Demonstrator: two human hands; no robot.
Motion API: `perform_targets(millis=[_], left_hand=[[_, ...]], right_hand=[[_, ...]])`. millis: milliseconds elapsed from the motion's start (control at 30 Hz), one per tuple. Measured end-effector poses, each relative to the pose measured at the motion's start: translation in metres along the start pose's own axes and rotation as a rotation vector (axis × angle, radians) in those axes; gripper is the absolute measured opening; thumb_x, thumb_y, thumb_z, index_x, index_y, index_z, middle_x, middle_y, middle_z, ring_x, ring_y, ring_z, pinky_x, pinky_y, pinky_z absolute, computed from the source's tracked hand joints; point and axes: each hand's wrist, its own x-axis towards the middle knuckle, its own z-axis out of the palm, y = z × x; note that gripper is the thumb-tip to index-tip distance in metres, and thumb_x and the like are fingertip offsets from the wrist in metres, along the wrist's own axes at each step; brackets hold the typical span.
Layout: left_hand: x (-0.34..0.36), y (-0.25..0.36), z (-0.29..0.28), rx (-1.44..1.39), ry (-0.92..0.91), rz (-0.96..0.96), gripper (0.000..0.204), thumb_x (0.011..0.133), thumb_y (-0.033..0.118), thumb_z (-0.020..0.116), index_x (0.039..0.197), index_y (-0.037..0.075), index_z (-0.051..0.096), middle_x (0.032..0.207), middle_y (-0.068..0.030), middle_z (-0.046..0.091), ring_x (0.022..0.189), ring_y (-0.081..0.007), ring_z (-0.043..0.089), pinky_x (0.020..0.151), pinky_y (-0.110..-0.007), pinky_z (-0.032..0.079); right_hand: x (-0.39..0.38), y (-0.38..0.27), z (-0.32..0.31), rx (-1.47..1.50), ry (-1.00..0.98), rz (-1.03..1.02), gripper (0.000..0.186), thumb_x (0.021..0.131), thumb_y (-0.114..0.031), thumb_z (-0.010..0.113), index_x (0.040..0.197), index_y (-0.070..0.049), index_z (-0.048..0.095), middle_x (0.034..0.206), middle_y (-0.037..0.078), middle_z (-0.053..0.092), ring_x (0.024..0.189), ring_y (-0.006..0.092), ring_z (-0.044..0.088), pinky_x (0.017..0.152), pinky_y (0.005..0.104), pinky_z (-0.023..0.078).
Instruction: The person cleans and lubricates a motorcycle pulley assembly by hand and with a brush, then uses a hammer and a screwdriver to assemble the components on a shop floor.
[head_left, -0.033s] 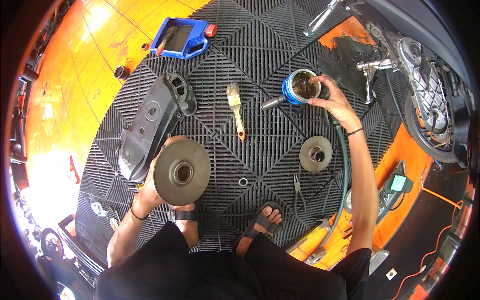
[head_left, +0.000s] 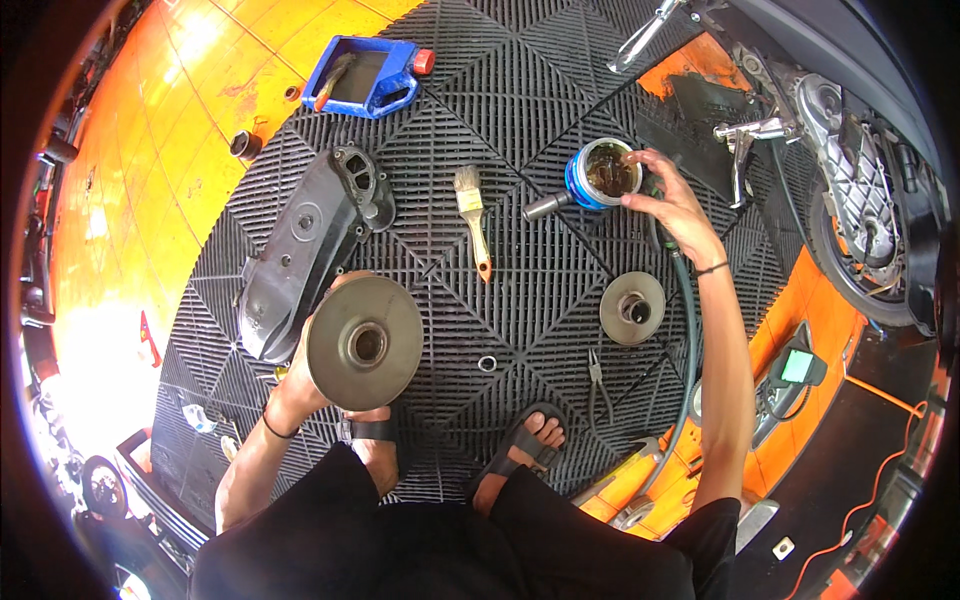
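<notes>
In my left hand (head_left: 293,385), a round grey metal pulley half (head_left: 398,335) is held face up, its hub with a dark center bore showing. The disc hides most of my left fingers. Over to the right, my right hand (head_left: 678,205) reaches a blue-and-white tub (head_left: 578,180) of brown grease (head_left: 607,170). Thumb and forefinger are spread at its right rim, their tips over the opening; the other fingers are partly hidden. A second pulley half (head_left: 652,290) lies on the mat below the tub.
On the black slatted mat (head_left: 520,270) lie a paintbrush (head_left: 471,215), pliers (head_left: 597,385), a small ring (head_left: 487,364) and a long dark casing cover (head_left: 300,240). A cut-open blue jug (head_left: 390,97) holds a brush. Along the right runs a hose (head_left: 688,330), near a motorbike (head_left: 860,200).
My right hand has shifted very slightly right at the tub's rim. The pulley half in my left hand is almost unmoved.
</notes>
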Motion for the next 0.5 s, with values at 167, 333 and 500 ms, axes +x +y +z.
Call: perform_targets(millis=[167, 333, 500], left_hand=[[-0.022, -0.04, -0.003, -0.082, 0.059, -0.103, 0.078, 0.062, 0.025, 0.094, 0.127, -0.001, 0.06, 0.117, -0.0099, 0.069, 0.104, -0.0168, 0.066, 0.093, -0.034, 0.054], [-0.007, -0.01, 0.005, -0.014, -0.001, 0.042, 0.064, 0.063, 0.026, 0.092, 0.115, -0.002, 0.068, 0.105, -0.0121, 0.073, 0.093, -0.0187, 0.07, 0.088, -0.035, 0.056], [0.003, -0.007, 0.015, 0.024, 0.007, 0.247, 0.066, 0.064, 0.027, 0.09, 0.117, -0.003, 0.068, 0.107, -0.0123, 0.073, 0.093, -0.0178, 0.071, 0.085, -0.033, 0.057]], right_hand=[[-0.056, -0.067, 0.032, 0.493, 0.202, -0.058, 0.056, 0.087, -0.003, 0.062, 0.142, -0.001, 0.053, 0.149, 0.011, 0.053, 0.138, 0.0243, 0.048, 0.117, 0.0379, 0.034], [-0.128, -0.15, 0.105, 0.874, -0.367, 0.032, 0.076, 0.086, -0.018, 0.072, 0.151, 0.003, 0.039, 0.094, 0.002, 0.057, 0.087, 0.0094, 0.057, 0.08, 0.025, 0.048], [-0.157, -0.173, 0.154, 0.949, -0.628, -0.083, 0.076, 0.093, -0.004, 0.064, 0.16, -0.005, 0.028, 0.103, 0.005, 0.055, 0.09, 0.0127, 0.057, 0.079, 0.0277, 0.05]])
